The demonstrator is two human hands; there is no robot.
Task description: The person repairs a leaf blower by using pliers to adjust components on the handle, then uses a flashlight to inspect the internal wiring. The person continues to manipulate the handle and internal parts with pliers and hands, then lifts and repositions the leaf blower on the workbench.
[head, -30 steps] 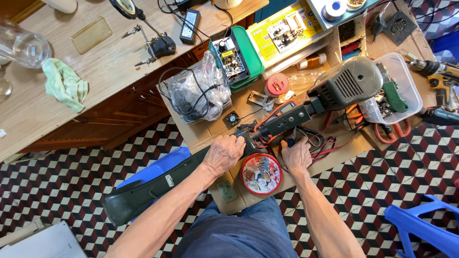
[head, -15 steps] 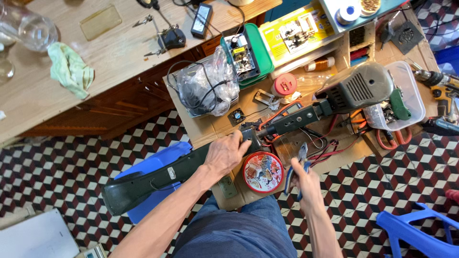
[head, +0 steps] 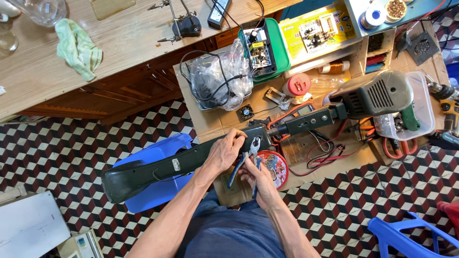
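Pliers (head: 245, 162) with blue handles sit clamped in my right hand (head: 260, 184), jaws up against the long dark tool body (head: 191, 160). My left hand (head: 224, 153) wraps that body, whose axis runs lower-left to upper-right. Beyond, a clear plastic tub (head: 423, 112) holds a green-handled tool.

A long power tool (head: 267, 138) lies slantwise across a cardboard sheet (head: 201, 119), its motor housing to the right beside a plastic tub (head: 420, 114). Pliers (head: 246, 160) sit at its middle, above a round tin (head: 275, 167). Behind it rests a bagged cable bundle (head: 220, 76); the wooden bench (head: 119, 43) stands further left, with a cloth (head: 79, 48) on it.
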